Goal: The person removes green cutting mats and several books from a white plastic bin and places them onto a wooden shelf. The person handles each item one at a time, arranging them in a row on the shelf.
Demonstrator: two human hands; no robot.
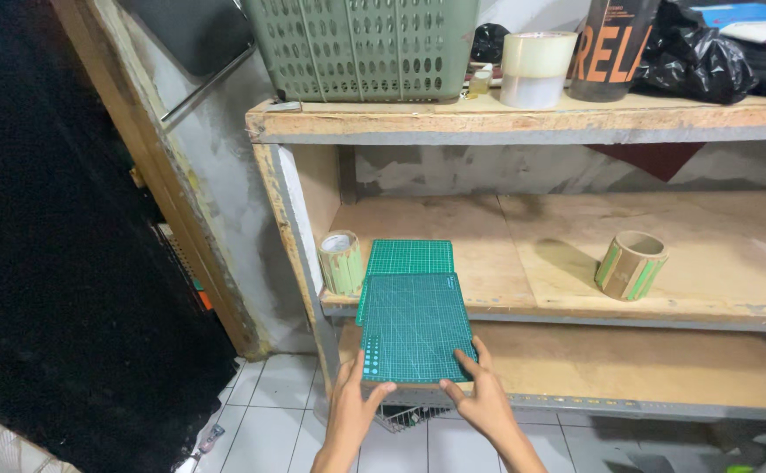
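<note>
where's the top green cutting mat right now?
Head view, lower centre: the top green cutting mat is held at its near edge by the left hand and right hand, overlapping a second mat on the middle shelf.

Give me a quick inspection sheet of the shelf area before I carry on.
Surface: wooden middle shelf, worn, bare in the centre.
Job's things: green cutting mat held at its near edge, overhanging the shelf front; second green mat lying beneath it.
Clutter: tape roll at left, tape roll at right; on the top shelf a green basket, clear tape roll, black bags.
Grippers: left hand and right hand both grip the mat's near edge.
Cables: nothing seen.
Surroundings: white tiled floor, dark curtain at left.
</note>
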